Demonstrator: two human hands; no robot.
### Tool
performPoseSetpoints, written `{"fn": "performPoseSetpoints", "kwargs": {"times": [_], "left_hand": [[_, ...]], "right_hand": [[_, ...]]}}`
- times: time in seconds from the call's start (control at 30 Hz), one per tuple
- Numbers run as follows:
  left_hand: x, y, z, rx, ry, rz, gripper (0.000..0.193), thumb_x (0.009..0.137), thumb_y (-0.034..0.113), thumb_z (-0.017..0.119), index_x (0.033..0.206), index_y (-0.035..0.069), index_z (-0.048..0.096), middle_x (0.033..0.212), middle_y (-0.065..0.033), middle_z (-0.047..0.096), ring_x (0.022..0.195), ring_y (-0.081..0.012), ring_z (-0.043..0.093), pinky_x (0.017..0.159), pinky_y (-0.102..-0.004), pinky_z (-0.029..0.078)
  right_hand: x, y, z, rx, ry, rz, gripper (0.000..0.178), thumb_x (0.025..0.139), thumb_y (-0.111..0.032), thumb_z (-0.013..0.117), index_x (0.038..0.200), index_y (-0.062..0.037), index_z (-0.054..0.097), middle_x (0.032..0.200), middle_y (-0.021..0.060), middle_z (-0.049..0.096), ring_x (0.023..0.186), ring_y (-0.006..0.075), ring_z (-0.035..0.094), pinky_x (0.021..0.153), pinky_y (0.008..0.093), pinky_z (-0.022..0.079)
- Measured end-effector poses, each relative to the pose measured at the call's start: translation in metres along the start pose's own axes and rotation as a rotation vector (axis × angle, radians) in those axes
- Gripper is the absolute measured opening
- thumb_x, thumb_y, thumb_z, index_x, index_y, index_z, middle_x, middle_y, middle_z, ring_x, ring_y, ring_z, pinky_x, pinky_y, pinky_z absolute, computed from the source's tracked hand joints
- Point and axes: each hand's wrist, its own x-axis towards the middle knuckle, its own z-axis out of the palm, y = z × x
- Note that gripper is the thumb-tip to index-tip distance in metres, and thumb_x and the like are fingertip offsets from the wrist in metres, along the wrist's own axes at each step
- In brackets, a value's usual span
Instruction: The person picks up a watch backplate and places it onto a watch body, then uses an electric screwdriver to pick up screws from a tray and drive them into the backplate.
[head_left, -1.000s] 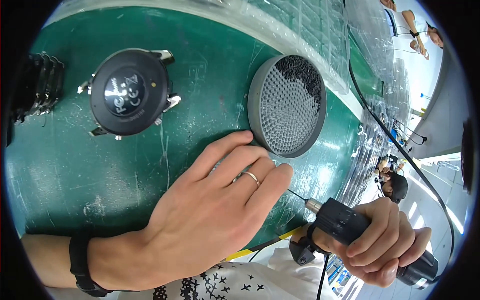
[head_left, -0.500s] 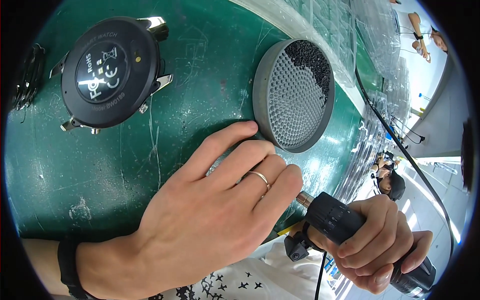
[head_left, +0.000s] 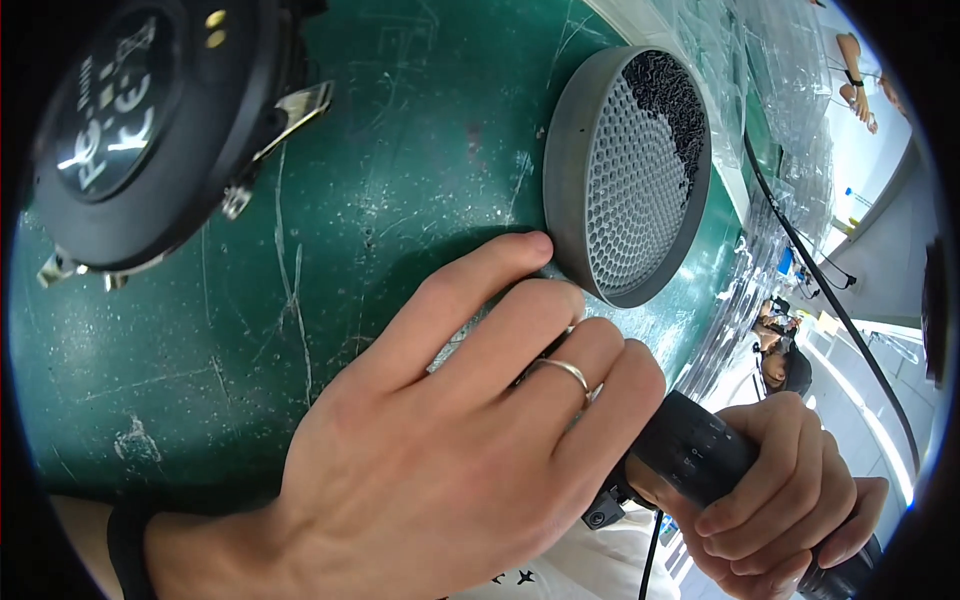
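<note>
My left hand (head_left: 450,430), a ring on one finger, is palm down over the green table with its fingers curled. Its index fingertip lies close to the rim of a grey round dish (head_left: 568,160) of small dark screws (head_left: 668,105). The thumb and whatever the fingers hold are hidden underneath. My right hand (head_left: 790,490) is wrapped round a black electric screwdriver (head_left: 690,445), whose tip is out of sight behind the left hand's little finger. At the upper left, large and partly cut off, is a black smartwatch case (head_left: 190,170), back side showing, with metal lugs.
The green tabletop (head_left: 390,200) is scratched. Clear plastic trays (head_left: 790,70) stand along its far right side, with a black cable (head_left: 800,240) passing them. A small black camera (head_left: 603,510) is near my right wrist. Other people (head_left: 785,360) sit farther off at the right.
The smartwatch case appears larger and farther left. The dish and my left hand appear shifted right. The screwdriver's metal tip, visible before, is now hidden behind the left hand.
</note>
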Motion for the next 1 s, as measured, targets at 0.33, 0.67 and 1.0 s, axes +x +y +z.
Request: {"fn": "performPoseSetpoints", "kwargs": {"times": [0.33,0.67,1.0], "left_hand": [[0.005,0.003,0.003,0.009,0.001,0.068,0.046,0.068,0.008,0.076,0.113,0.005,0.066,0.099,-0.0071,0.066,0.105,-0.0270,0.062,0.105,-0.0507,0.047],[-0.007,-0.007,0.005,0.026,-0.024,0.125,0.057,0.063,0.006,0.080,0.117,0.005,0.064,0.104,-0.0090,0.065,0.107,-0.0281,0.061,0.106,-0.0521,0.046],[-0.021,-0.021,0.020,-0.047,0.022,0.177,0.073,0.062,0.006,0.082,0.130,0.003,0.056,0.112,-0.0109,0.063,0.112,-0.0287,0.058,0.110,-0.0552,0.040]], "right_hand": [[-0.001,-0.003,-0.005,0.010,0.033,0.016,0.022,0.083,0.001,0.068,0.087,-0.0083,0.049,0.056,-0.0015,0.054,0.039,0.0088,0.050,0.036,0.0214,0.048],[-0.009,0.005,0.001,0.121,0.302,-0.249,0.025,0.079,0.001,0.069,0.090,-0.0061,0.049,0.051,-0.0003,0.052,0.034,0.0097,0.049,0.034,0.0227,0.050],[0.005,-0.009,-0.030,-0.025,0.388,-0.243,0.015,0.086,-0.001,0.058,0.100,-0.0043,0.053,0.059,-0.0009,0.050,0.044,0.0082,0.049,0.045,0.0239,0.046]]}}
